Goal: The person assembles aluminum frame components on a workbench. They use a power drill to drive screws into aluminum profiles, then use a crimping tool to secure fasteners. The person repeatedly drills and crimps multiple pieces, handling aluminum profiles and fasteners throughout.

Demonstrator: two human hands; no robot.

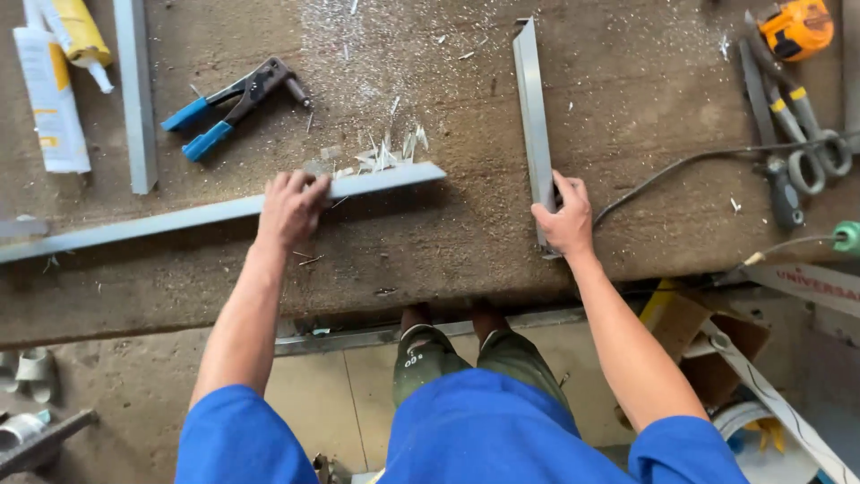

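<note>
- Metal strips are what both hands are on: a long metal strip (179, 218) lies slantwise across the left half of the tabletop (448, 242), and a short metal strip (534, 116) runs nearly straight away from the person on the right.
- Left hand (291, 208) is pressed flat on top of the long strip near its right end, fingers spread over it, not really wrapped around.
- Right hand (564, 218) grips the near end of the short strip, close to the tabletop's front edge, fingers curled onto it.
- Pile of metal shavings (385, 154) sits just behind the long strip, right beside the left hand, with more bits scattered further back.
- Blue-handled rivet tool (235, 103) lies behind the left hand, well clear of the strip.
- Sealant tube (79, 36) and another grey metal bar (136, 94) are off at the far left.
- Right side's cluttered: snips (793, 116), an orange tape measure (795, 29), and a grey cable (681, 170) snaking toward the right hand, ending near it.
</note>
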